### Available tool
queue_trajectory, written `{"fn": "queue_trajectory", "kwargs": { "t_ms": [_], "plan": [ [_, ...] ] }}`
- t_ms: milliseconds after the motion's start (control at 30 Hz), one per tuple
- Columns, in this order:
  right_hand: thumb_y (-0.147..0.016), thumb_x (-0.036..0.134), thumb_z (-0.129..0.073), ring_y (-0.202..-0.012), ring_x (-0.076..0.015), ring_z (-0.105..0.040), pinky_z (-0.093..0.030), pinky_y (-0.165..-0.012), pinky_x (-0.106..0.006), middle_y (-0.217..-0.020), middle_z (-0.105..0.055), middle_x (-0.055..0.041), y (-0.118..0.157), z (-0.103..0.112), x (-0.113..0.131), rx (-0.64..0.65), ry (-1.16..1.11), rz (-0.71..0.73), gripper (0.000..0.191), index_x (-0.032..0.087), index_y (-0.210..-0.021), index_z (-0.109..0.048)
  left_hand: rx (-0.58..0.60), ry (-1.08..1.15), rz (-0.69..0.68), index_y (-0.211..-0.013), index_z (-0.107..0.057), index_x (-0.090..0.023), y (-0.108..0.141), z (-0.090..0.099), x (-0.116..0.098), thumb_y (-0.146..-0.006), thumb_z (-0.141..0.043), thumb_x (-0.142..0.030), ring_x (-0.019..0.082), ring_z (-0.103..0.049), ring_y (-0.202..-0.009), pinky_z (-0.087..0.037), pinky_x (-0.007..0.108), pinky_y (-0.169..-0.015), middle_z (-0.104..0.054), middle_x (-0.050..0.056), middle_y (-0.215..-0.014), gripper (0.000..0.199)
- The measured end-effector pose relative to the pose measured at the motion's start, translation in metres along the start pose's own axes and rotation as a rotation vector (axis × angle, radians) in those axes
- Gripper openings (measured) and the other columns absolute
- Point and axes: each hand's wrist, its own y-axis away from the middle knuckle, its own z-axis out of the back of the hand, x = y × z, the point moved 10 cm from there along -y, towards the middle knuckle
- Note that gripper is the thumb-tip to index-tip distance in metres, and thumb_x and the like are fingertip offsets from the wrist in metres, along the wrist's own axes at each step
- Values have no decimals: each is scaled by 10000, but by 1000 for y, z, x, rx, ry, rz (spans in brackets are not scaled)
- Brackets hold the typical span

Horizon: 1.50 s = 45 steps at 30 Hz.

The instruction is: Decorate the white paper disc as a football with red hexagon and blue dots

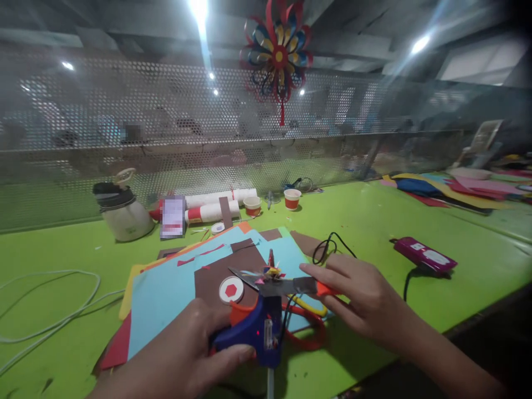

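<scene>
My left hand (208,338) is wrapped round a blue hot glue gun (249,338) with an orange trigger. A glue stick (270,382) sticks out of its rear. My right hand (366,293) pinches the orange end of a dark strip (286,286), which lies across the front of the glue gun and hides part of the nozzle. Scissors (310,339) with red and yellow handles lie beneath, partly covered. Small coloured scraps (272,271) sit in a bunch beyond the strip. A white disc with a red hexagon (231,290) rests on brown paper (208,282).
Light blue sheets (162,299) are stacked under the work. Farther back stand a white kettle (127,213), paper rolls (214,212) and two paper cups (292,200). A purple power box (426,255) with a black cord lies right. A pale cable (89,302) loops left; a perforated screen (187,122) borders the table.
</scene>
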Motion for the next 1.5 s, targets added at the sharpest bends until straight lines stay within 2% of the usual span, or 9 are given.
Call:
{"fn": "queue_trajectory", "kwargs": {
  "t_ms": [200, 300, 433, 500, 633, 900, 1000, 1200, 1500],
  "plan": [
    [-913, 155, -499, -744, -220, -560, -444, -623, -347, -843, -623, -106, -7, -6, -4, -2, -61, 43, 320, 133, -1217, -595, -18, 140, -50, -855, -707, -195, 9, 4, -10, -836, -581, -302, 131, -510, -648, -399, 178, -570, -662, -5, -753, 166],
    [-910, 139, -494, -746, -212, -558, -444, -624, -333, -840, -623, -104, -12, -1, -6, -90, -94, 55, 329, 131, -1225, -585, 13, 238, -68, -852, -716, -201, 10, 1, -10, -812, -597, -265, 127, -522, -647, -411, 172, -569, -668, -11, -777, 141],
    [-889, 106, -535, -742, -183, -560, -446, -636, -303, -875, -644, -87, -12, 10, -20, -232, -129, -58, 402, 171, -1285, -558, -11, 218, -77, -849, -704, -190, 8, 3, -10, -834, -595, -255, 125, -528, -686, -414, 172, -616, -667, -20, -787, 127],
    [-889, 119, -544, -781, -185, -585, -464, -673, -305, -927, -665, -93, -13, 8, -21, -209, -149, -81, 394, 180, -1278, -564, -29, 151, -64, -835, -694, -188, 7, 5, -9, -853, -579, -247, 117, -511, -669, -394, 172, -608, -654, -27, -758, 130],
    [-920, 183, -499, -793, -205, -625, -470, -653, -309, -926, -684, -115, -16, -1, -12, -25, -41, -38, 293, 153, -1186, -618, -79, -42, 15, -802, -675, -198, 8, 10, -3, -875, -562, -296, 117, -478, -598, -325, 201, -546, -633, -26, -690, 167],
    [-940, 227, -458, -652, -205, -583, -368, -566, -304, -833, -649, -86, -24, -11, -12, 240, 140, 0, 220, 186, -1050, -645, -19, -289, 208, -888, -683, -231, 9, 6, 9, -887, -489, -394, 207, -565, -605, -309, 268, -552, -674, 42, -701, 254],
    [-940, 220, -458, -613, -195, -550, -327, -554, -298, -746, -613, -59, -30, -12, -13, 219, 195, -6, 231, 175, -1046, -659, -3, -340, 256, -876, -689, -215, 9, 4, 13, -889, -461, -401, 230, -581, -608, -314, 283, -554, -686, 75, -722, 294],
    [-949, 228, -469, -572, -191, -490, -285, -543, -305, -656, -554, -42, -31, 0, -23, 46, 402, -6, 277, 140, -1106, -678, -28, -312, 277, -876, -705, -227, 9, 7, 15, -874, -481, -387, 239, -611, -633, -334, 276, -556, -694, 75, -731, 276],
    [-948, 231, -455, -578, -172, -506, -339, -546, -289, -698, -580, -62, -29, -7, -22, 58, 290, -30, 305, 128, -1142, -665, -98, -242, 245, -794, -702, -186, 5, 9, 24, -871, -505, -424, 190, -527, -555, -259, 253, -517, -637, 62, -645, 319]
  ]
}}
